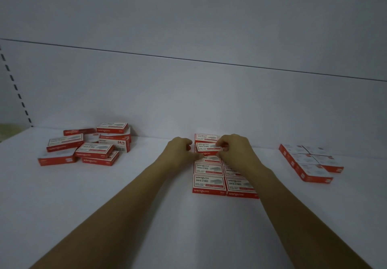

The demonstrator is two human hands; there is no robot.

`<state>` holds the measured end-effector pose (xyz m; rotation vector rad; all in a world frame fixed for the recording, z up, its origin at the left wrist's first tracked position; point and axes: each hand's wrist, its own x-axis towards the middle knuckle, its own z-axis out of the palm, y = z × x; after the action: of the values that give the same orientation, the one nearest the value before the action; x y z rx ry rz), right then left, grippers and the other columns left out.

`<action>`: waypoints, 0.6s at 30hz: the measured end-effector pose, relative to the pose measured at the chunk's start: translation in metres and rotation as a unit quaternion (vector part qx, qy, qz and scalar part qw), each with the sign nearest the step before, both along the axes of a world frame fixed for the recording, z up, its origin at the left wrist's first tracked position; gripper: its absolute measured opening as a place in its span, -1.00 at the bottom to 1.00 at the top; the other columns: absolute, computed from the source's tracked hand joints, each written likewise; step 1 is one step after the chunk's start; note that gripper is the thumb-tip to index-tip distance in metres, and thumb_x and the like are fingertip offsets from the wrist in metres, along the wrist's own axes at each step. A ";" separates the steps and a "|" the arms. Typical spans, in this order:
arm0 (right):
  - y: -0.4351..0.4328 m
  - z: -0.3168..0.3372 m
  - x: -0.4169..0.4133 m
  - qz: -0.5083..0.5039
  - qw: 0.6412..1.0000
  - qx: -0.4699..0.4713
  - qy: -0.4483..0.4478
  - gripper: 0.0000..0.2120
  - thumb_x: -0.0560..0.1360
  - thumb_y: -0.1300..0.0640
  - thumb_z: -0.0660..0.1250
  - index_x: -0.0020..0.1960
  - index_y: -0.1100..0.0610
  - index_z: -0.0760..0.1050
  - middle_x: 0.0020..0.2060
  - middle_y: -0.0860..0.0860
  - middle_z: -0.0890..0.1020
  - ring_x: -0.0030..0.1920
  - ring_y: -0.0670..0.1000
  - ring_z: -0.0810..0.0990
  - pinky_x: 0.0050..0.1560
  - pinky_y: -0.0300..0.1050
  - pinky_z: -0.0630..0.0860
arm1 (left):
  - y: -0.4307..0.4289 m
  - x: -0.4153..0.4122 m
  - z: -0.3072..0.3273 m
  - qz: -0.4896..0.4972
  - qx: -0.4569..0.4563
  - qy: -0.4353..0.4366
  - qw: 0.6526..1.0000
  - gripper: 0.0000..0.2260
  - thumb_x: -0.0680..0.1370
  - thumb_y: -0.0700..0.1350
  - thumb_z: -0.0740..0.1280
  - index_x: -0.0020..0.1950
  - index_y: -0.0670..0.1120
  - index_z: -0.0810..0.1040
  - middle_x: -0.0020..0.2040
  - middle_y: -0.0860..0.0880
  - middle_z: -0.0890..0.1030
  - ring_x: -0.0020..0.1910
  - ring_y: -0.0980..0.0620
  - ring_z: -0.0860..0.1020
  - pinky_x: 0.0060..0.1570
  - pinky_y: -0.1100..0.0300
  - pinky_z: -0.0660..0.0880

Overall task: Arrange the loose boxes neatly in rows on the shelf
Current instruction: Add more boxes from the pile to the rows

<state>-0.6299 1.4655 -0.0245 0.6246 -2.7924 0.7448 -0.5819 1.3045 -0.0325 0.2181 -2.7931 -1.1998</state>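
On the smooth white shelf (pixel 146 216) we see flat, rectangular red-and-white cardboard boxes laid in two neat columns (pixel 209 183) at centre. Over the columns' far end the left hand (pixel 180 151) and right hand (pixel 234 153) pinch the held box (pixel 209 147) by its short ends, fingers curled close and thumbs at its near edge. Level with it, a jumbled pile (pixel 88 145) lies left and a tidy block (pixel 310 162) right, before the matt grey back panel (pixel 188 91).

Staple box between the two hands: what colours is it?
Staple box: red sides, white top panel with dark print; head view.
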 end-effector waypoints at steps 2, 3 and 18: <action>-0.001 -0.002 0.000 -0.005 1.000 -0.006 0.008 -0.73 0.45 0.20 0.38 0.15 0.13 0.56 0.04 0.05 0.57 -0.13 -0.09 0.49 -0.13 -0.31 0.41 | 0.000 -0.004 -0.001 -0.016 -0.001 0.005 1.000 -0.65 0.49 0.00 0.37 0.21 -0.14 0.55 -0.01 0.01 0.55 -0.14 0.08 0.49 -0.23 0.37 0.38; -0.001 -0.002 0.000 -0.007 1.000 -0.004 0.011 -0.73 0.46 0.19 0.37 0.15 0.13 0.56 0.05 0.05 0.57 -0.12 -0.08 0.50 -0.13 -0.31 0.41 | 0.000 -0.006 -0.001 -0.026 0.000 0.007 1.000 -0.69 0.51 -0.02 0.36 0.20 -0.11 0.56 -0.03 0.03 0.57 -0.17 0.11 0.51 -0.28 0.41 0.36; -0.013 0.007 0.000 -0.006 0.996 0.091 0.020 -0.82 0.50 0.19 0.30 0.08 0.17 0.56 0.01 0.11 0.53 -0.04 0.04 0.54 -0.05 -0.15 0.49 | 0.007 -0.013 -0.003 -0.029 -0.014 -0.001 0.999 -0.78 0.59 -0.11 0.24 0.15 -0.16 0.58 0.06 -0.08 0.63 -0.14 0.05 0.55 -0.13 0.29 0.45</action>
<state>-0.6297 1.4524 -0.0178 0.6452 -2.8458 0.4722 -0.5947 1.3118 -0.0353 0.1364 -2.8354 -1.1730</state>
